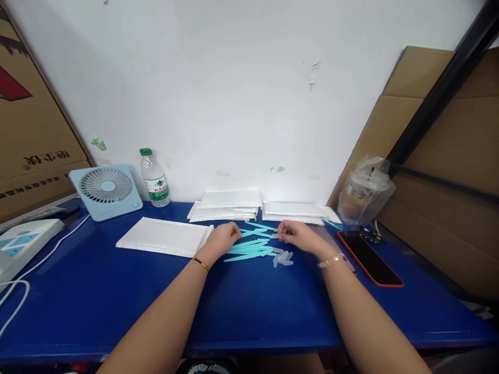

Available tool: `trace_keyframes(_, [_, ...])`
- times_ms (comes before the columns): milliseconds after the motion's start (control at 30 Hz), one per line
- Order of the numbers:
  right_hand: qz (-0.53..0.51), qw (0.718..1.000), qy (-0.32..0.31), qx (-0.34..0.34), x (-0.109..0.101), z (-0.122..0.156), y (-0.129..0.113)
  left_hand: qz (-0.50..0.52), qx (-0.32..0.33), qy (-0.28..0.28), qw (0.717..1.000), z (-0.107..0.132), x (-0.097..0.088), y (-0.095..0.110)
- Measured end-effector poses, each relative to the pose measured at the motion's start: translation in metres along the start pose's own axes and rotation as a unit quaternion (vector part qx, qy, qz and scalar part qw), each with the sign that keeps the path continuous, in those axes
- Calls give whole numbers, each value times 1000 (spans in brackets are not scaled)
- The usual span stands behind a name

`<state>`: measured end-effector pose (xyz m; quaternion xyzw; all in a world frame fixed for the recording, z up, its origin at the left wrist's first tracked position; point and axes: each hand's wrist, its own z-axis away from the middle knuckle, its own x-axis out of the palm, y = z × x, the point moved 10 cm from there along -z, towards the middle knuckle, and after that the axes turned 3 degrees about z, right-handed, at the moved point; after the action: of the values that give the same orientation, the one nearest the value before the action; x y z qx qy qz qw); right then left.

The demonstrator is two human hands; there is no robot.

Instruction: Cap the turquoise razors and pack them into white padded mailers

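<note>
A loose pile of thin turquoise eyebrow razors [249,249] lies on the blue table between my hands. My left hand [223,240] is closed in a pinch at the left ends of the razors, apparently on one handle. Opposite it, my right hand [298,236] pinches a small translucent cap [274,236] at a razor's right end; whether the cap sits on the blade is too small to tell. Several more translucent caps [284,258] lie in a heap just below. Under my left wrist rests the end of a white padded mailer [161,236].
White mailers are stacked in two piles [226,200] [294,209] by the wall. At left stand a fan [107,192], a water bottle [156,179] and a power strip [27,244]. A phone [370,258] and a bagged drink cup [364,192] are at right.
</note>
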<state>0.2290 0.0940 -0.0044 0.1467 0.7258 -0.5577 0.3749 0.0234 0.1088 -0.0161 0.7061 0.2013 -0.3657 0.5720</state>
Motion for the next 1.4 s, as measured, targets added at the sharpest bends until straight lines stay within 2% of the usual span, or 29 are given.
trace_keyframes(167, [-113, 986, 120, 32, -20, -3, 1, 52, 0, 7, 999, -1, -3, 1])
trace_keyframes(267, [-252, 956, 135, 62, -14, -5, 9, 71, -5, 3, 997, -2, -2, -1])
trace_keyframes(367, [-311, 937, 143, 74, -8, -7, 14, 84, -8, 0, 996, -3, -1, -2])
trace_keyframes(500, [-296, 941, 148, 77, -5, -9, 16, 93, 0, -3, 996, -4, 0, -2])
trace_keyframes(733, [-281, 954, 90, 50, 15, -12, -2, 104, 26, -26, 994, -5, 7, 4])
trace_keyframes(833, [-236, 968, 77, 40, 18, -12, -8, 101, 39, -35, 994, -6, 12, 6])
trace_keyframes(933, [-138, 986, 90, 35, 11, -12, -3, 75, 45, 7, 996, -7, 5, 7])
trace_keyframes(1033, [-55, 988, 134, 54, -3, -12, 14, 28, 61, 58, 996, -3, -7, 10])
trace_keyframes(1133, [-9, 984, 153, 93, -15, -11, 31, -16, 66, 17, 998, 0, 0, 11])
trace_keyframes(1200, [20, 983, 153, 98, -22, -8, 32, -31, 70, -17, 997, 1, 7, 10])
trace_keyframes(1267, [33, 988, 127, 77, -23, -5, 23, -37, 62, -34, 997, 2, 12, 8])
trace_keyframes(1400, [16, 999, -27, 32, 5, 0, 6, -29, 31, -46, 998, 0, 17, 2])
